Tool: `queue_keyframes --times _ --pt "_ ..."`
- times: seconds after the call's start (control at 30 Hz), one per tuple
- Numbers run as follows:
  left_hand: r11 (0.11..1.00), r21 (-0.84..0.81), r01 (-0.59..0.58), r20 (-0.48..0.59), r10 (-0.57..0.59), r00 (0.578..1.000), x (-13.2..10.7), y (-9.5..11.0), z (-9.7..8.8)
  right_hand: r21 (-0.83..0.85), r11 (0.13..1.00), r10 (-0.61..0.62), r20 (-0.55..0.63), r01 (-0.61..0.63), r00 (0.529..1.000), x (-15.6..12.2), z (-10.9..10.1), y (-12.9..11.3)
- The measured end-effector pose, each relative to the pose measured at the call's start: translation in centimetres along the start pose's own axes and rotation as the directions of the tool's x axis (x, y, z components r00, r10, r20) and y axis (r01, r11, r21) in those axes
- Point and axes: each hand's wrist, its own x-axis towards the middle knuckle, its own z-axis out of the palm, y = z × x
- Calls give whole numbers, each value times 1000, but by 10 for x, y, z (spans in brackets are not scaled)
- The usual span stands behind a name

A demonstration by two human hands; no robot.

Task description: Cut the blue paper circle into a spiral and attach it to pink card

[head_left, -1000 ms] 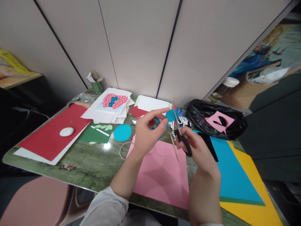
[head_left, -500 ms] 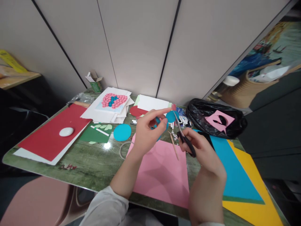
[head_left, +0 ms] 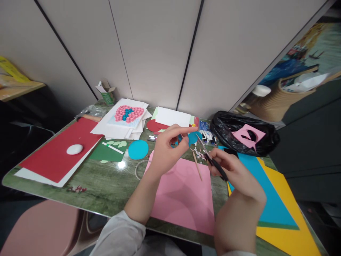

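Observation:
Between its thumb and fingers my left hand (head_left: 170, 149) pinches a piece of blue paper (head_left: 194, 138), with the index finger stretched out above it. Black-handled scissors (head_left: 217, 167) sit in my right hand (head_left: 234, 170), their blades pointing up and left to the edge of the blue paper. Both hands are raised over a pink sheet (head_left: 183, 195). On that sheet's upper right lies a thin pointed wooden stick (head_left: 197, 165). A round blue paper cutout (head_left: 138, 149) lies left of my left hand, near a roll of tape (head_left: 138, 170).
To the left are a red sheet (head_left: 61, 153) with a white oval object (head_left: 75, 149), and a stack of white sheets (head_left: 106, 128) with a pink-and-blue heart. On the right stand a black plastic bag (head_left: 221, 124) with pink scraps, then blue (head_left: 271, 202) and yellow sheets (head_left: 298, 234).
My right hand and the scissors have shifted slightly right and down. The blue paper in my left hand has turned and dropped a little. My left hand has stayed nearly in place.

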Motion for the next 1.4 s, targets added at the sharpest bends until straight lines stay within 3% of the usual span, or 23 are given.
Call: queue_keyframes --times 0.17,0.3,0.57,0.7,1.07,1.4 --pt "1000 -11 1 39 -1 999 0 0 -1 -15 1000 18 39 -18 999 -2 -3 -1" --pt "1000 -11 29 19 -29 999 1 1 0 54 998 -18 -31 19 999 0 -1 -3" --pt "995 -91 50 -229 -70 971 1 -4 10 149 986 -57 -93 71 994 13 17 -8" --pt "994 -102 42 -276 -68 959 2 -6 11 148 987 -40 -109 56 993 16 22 -10" --pt "995 -64 81 -196 -92 976 0 -6 10 171 978 -95 -129 117 987 19 26 -15" --pt "1000 -31 0 -172 -5 985 1 -3 9 139 986 -71 -123 88 990 17 22 -12"
